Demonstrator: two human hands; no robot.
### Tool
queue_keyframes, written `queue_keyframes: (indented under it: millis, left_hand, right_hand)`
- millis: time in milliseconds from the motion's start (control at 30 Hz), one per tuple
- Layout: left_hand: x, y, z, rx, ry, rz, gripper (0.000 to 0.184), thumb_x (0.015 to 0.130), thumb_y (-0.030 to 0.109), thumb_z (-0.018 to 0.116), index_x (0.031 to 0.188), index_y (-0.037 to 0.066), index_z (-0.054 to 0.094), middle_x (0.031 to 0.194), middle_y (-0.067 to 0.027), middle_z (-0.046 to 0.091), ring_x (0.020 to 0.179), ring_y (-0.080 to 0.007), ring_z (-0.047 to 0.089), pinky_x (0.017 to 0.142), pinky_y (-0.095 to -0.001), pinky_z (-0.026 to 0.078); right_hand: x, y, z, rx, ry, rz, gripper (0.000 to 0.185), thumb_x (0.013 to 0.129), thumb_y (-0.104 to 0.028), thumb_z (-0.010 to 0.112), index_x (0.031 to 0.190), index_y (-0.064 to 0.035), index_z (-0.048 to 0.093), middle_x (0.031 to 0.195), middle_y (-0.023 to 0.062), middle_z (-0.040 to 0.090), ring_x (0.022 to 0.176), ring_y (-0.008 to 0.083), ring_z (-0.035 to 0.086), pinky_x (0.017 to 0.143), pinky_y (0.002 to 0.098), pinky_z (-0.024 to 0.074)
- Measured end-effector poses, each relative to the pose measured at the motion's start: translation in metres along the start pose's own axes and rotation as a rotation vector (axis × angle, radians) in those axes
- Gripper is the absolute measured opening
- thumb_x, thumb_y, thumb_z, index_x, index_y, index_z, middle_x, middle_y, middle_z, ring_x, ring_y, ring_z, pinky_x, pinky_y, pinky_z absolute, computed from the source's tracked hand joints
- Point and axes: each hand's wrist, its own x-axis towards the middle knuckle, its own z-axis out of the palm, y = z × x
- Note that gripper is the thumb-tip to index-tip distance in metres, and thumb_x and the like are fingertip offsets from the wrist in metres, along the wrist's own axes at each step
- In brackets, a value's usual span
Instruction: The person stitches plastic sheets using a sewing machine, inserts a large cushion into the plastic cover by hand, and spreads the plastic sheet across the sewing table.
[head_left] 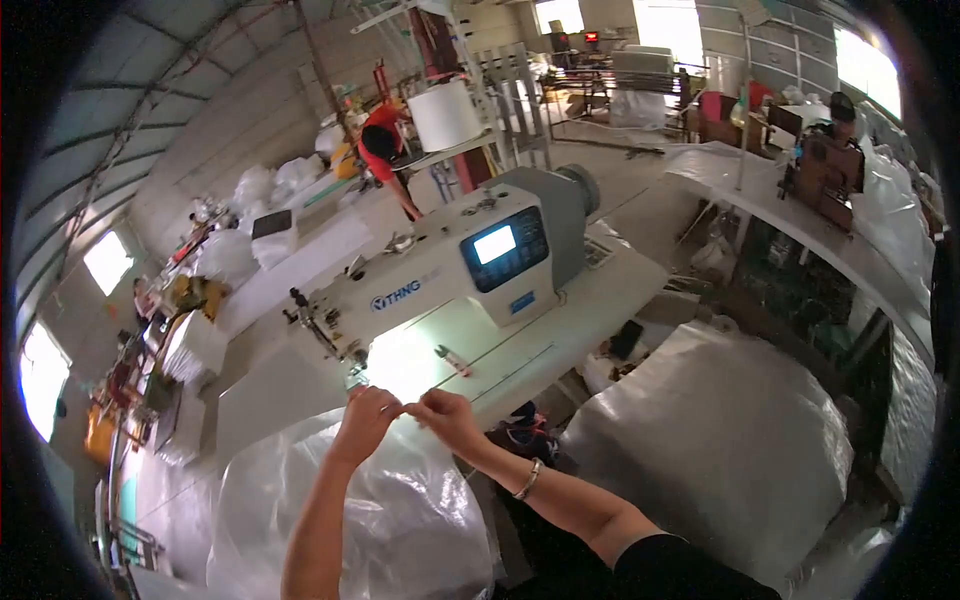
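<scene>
My left hand (371,421) is closed, with its fingertips just below the needle area of a white sewing machine (430,262). My right hand (446,416) is closed in a pinch, its fingertips almost meeting those of the left. Whatever lies between the fingers is too small to make out. Shiny translucent plastic sheeting (400,510) hangs from the table's front edge beneath my hands. On the lit machine bed, a small pair of thread snips (453,361) lies to the right of the needle.
A large pile of plastic sheeting (710,440) stands at my right. Behind the machine is a big white thread cone (444,116), with a person in red (382,145) bending near it. A long table (800,220) runs along the right; stacked white sheets (192,347) stand at left.
</scene>
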Motion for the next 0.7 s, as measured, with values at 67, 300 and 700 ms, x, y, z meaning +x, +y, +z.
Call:
queue_keyframes:
  millis: [67, 300, 700]
  left_hand:
    - [0.001, 0.001, -0.008, 0.011, -0.009, 0.025, 0.014, 0.081, 0.019, 0.057, 0.077, 0.006, 0.060, 0.072, -0.0074, 0.059, 0.073, -0.0242, 0.055, 0.078, -0.0368, 0.038]
    - [0.001, 0.016, -0.020, -0.433, -0.093, -0.273, 0.017, 0.084, 0.011, 0.053, 0.074, -0.001, 0.059, 0.065, -0.0051, 0.058, 0.064, -0.0118, 0.056, 0.059, -0.0280, 0.043]
    - [0.003, -0.003, -0.014, -0.445, -0.056, -0.462, 0.021, 0.080, 0.019, 0.059, 0.078, -0.002, 0.062, 0.060, -0.0056, 0.059, 0.055, -0.0110, 0.054, 0.051, -0.0270, 0.044]
  right_hand:
    - [0.000, 0.003, 0.000, 0.064, 0.005, -0.034, 0.024, 0.083, -0.020, 0.065, 0.071, 0.0007, 0.059, 0.061, 0.0004, 0.055, 0.056, 0.0060, 0.047, 0.050, 0.0234, 0.0397]
    - [-0.009, -0.019, 0.002, -0.058, -0.058, 0.040, 0.021, 0.087, -0.018, 0.060, 0.077, 0.0007, 0.060, 0.066, 0.0007, 0.057, 0.060, 0.0061, 0.052, 0.054, 0.0213, 0.0424]
    - [-0.027, -0.001, 0.002, 0.060, -0.326, 0.064, 0.048, 0.094, -0.008, 0.039, 0.139, -0.0088, 0.024, 0.090, 0.0055, 0.062, 0.068, 0.0087, 0.055, 0.060, 0.0233, 0.0473]
